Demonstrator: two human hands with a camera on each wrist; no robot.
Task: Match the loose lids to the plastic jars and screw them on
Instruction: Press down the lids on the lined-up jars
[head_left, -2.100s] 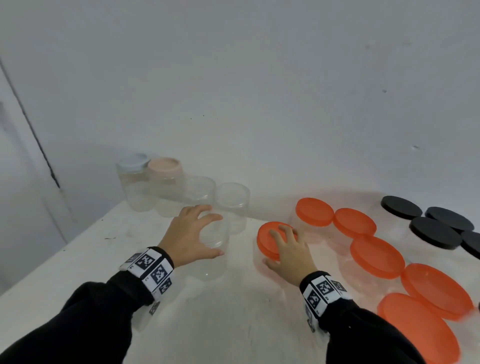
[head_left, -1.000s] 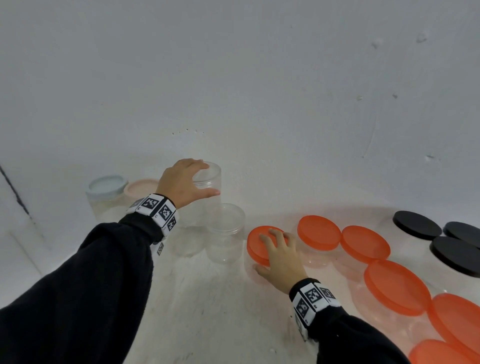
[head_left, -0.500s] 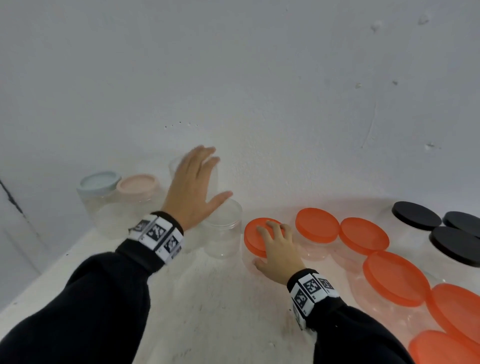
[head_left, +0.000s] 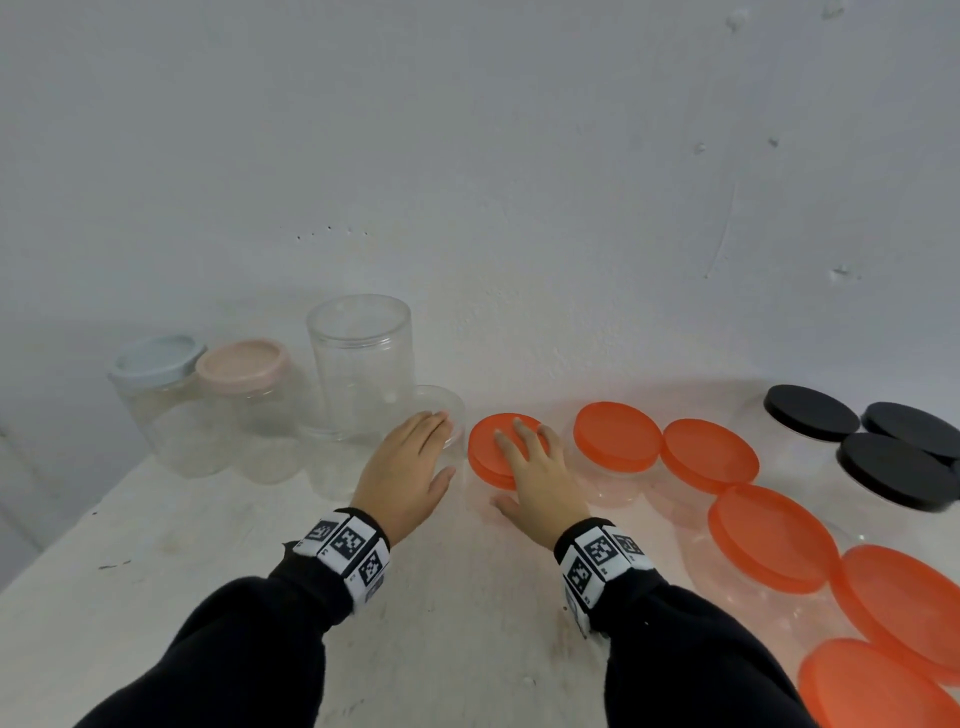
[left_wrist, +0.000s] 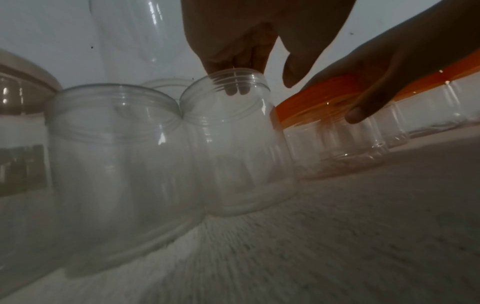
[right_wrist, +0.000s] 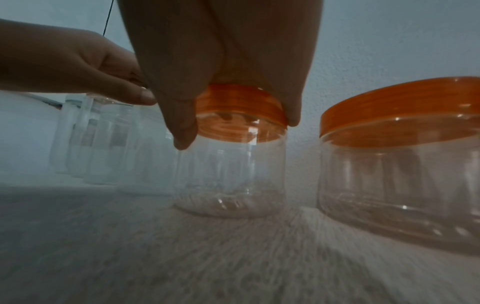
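Note:
My right hand (head_left: 519, 467) lies over an orange lid (head_left: 488, 457) on a small clear jar (right_wrist: 231, 174). Its thumb and little finger hang down round the lid's rim. My left hand (head_left: 441, 447) reaches with straight fingers over a small clear jar without a lid (left_wrist: 233, 139), just left of the orange one. The fingertips (left_wrist: 232, 90) dip into its mouth and the thumb stays clear of it. Another lidless jar (left_wrist: 116, 154) stands against its left side.
Behind, a tall clear jar (head_left: 358, 358) stands stacked on another. A blue-lidded jar (head_left: 156, 358) and a pink-lidded jar (head_left: 241, 364) are at the back left. Orange-lidded jars (head_left: 618, 436) and black-lidded jars (head_left: 810, 413) fill the right. The wall is close behind.
My left hand set a clear jar on top of another at the back, let go, and came down to the lidless jar. My right hand has stayed on the orange lid.

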